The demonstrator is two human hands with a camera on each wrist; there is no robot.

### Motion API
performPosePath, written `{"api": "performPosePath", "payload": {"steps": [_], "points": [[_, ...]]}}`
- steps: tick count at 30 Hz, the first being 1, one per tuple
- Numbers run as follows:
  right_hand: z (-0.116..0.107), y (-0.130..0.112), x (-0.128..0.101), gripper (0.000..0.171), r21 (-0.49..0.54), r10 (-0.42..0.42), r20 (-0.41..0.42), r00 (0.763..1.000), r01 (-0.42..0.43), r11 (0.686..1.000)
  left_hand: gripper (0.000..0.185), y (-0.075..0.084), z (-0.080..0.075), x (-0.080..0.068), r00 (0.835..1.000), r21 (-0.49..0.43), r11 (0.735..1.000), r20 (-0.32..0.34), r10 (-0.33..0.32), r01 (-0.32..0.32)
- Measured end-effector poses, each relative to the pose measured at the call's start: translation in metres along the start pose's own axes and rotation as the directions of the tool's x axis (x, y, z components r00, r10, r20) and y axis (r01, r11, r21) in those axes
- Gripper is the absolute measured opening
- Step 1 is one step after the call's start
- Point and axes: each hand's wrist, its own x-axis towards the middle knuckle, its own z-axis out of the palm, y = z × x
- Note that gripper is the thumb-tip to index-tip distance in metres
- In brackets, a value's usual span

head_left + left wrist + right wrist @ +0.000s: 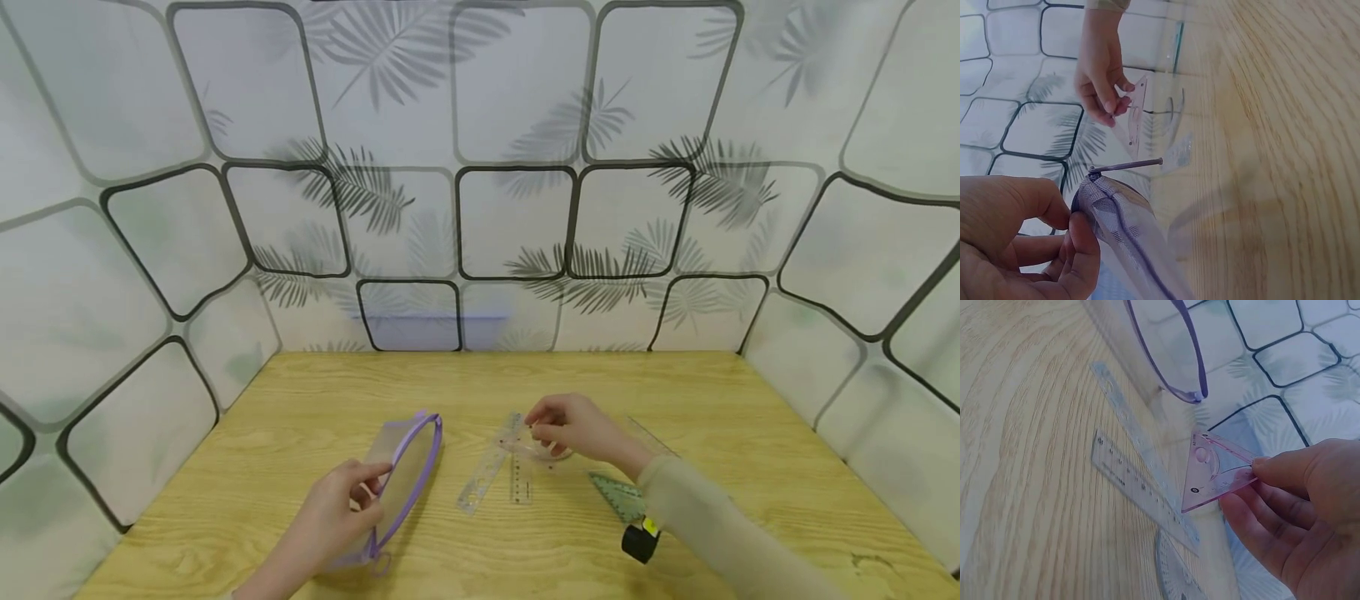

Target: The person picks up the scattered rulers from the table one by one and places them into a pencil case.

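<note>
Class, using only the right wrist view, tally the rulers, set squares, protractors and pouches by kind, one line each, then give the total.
Clear rulers: 2
Pink set square: 1
Clear protractor: 1
Purple-edged pouch: 1
Total: 5

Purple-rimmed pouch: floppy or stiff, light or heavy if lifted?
The pouch will probably flex: it creases close to the left hand. Likely light for its size, as it looks thin-walled. Its purple rim may spring somewhat, since it bows open in a smooth curve.
</note>
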Motion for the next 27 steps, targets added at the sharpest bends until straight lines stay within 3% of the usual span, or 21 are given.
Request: {"api": "performPosePath", "payload": {"steps": [19,27], "points": [[0.03,-0.026,0.021,0.022,0.085,-0.028,0.007,1.0,0.027,0.996,0.05,0.003,-0.001,0.0,0.999,-0.02,0.999,0.018,0.029,-0.029],[0.041,-0.034,0.024,0.026,0.143,0.004,0.0,1.0,-0.004,0.99,0.051,0.004,-0.001,-0.002,1.0,-0.023,1.0,0.007,0.022,-0.022]]}}
